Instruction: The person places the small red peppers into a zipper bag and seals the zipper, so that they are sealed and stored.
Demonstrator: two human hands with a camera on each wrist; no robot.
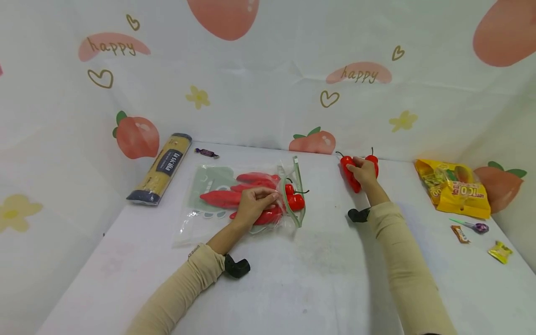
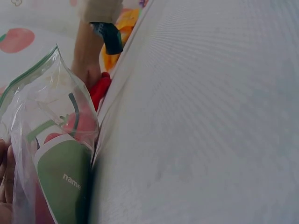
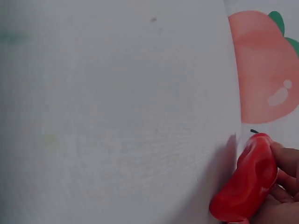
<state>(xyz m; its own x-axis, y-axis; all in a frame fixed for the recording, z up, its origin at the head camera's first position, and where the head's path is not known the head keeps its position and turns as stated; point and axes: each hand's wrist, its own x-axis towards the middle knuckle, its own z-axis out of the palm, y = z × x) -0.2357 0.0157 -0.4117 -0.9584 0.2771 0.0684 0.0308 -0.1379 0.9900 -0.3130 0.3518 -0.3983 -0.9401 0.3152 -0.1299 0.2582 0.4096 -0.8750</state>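
A clear zip bag point(image 1: 188, 230) with a green edge lies at the middle left, several red peppers point(image 1: 222, 199) inside it. My left hand point(image 1: 254, 203) pinches the bag's plastic near its mouth, where two shiny pepper ends with stems show. The left wrist view has the bag's green label point(image 2: 65, 182) and its raised mouth, with the left fingers point(image 2: 7, 175) at the edge. Toward the back right, my right hand point(image 1: 363, 173) grips a shiny red pepper point(image 3: 250, 179) by its side. A second red pepper point(image 1: 373, 161) shows beyond that hand, partly hidden by it.
A pasta pack point(image 1: 161, 170) and a dark wrapped candy point(image 1: 206, 153) lie at the back left. At the right are a yellow candy bag point(image 1: 454, 188), a lollipop point(image 1: 479, 227) and two small wrapped sweets point(image 1: 460, 234). A printed cloth wall point(image 1: 268, 83) rises behind the table.
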